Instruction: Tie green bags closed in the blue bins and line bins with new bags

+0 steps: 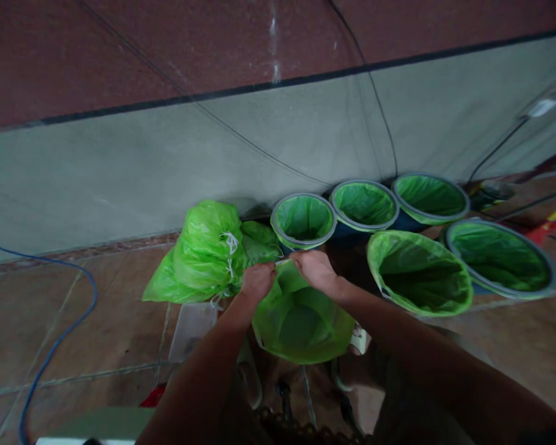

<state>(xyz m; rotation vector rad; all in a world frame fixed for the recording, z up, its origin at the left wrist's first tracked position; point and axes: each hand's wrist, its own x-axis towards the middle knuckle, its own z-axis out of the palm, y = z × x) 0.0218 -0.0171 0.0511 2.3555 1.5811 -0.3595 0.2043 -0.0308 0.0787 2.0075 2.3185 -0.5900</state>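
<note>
Straight in front of me a light green bin liner [301,355] is spread wide round a bin opening, and a round darker bottom shows through inside. My left hand [258,279] grips the liner's far edge with closed fingers. A short way to the right, my right hand [315,267] is closed on the same edge. Between the two hands the edge is stretched. Next to my left hand stand filled green bags [204,247] with white tied strings. On the right, another bin [421,272] has a green liner folded over its rim.
Bins with grey rims and green liners [304,219] stand along the wall [143,179], with another lined bin [500,259] at right. A blue hose [90,309] crosses the tiled floor. A whitish flat container [192,327] lies left of my arms. Cables hang down the wall.
</note>
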